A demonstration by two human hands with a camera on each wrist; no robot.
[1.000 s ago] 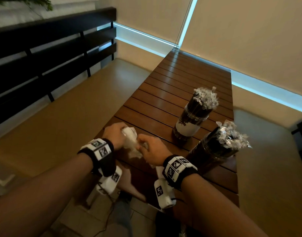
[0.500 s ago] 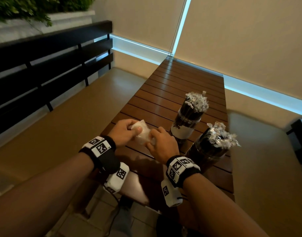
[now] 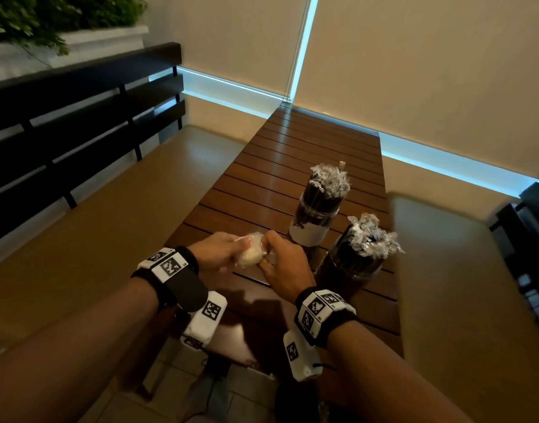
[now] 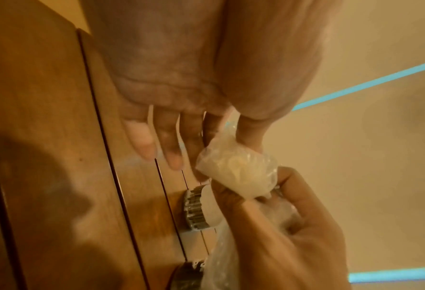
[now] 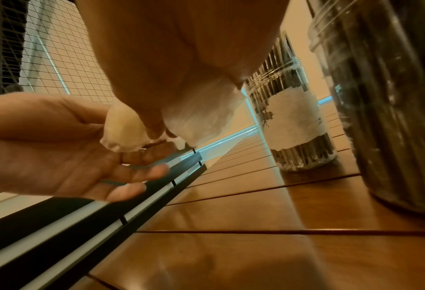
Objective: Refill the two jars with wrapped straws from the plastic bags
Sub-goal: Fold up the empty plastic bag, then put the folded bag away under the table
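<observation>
Two clear jars stand on the slatted wooden table [image 3: 262,178], both packed with dark wrapped straws. The far jar [image 3: 315,215] [image 5: 295,121] has a white label; the near jar [image 3: 350,264] [image 5: 390,98] is right of my right hand. Between my hands I hold a crumpled, empty clear plastic bag [image 3: 251,254] [image 4: 236,172] [image 5: 124,131] just above the table's near end. My left hand [image 3: 219,251] [image 4: 206,137] pinches it with thumb and forefinger, the other fingers straight. My right hand [image 3: 280,261] [image 4: 293,225] [image 5: 161,117] grips the bag's other part.
Tan padded benches [image 3: 94,239] run along both sides of the table, with a black slatted backrest [image 3: 63,123] on the left. Beige blinds [image 3: 414,62] close off the far end. A planter with greenery [image 3: 48,22] sits at top left.
Both hands have kept working the plastic bag between them, squeezing it into a tighter wad. The head view has tilted up a little. The jars have not moved.
</observation>
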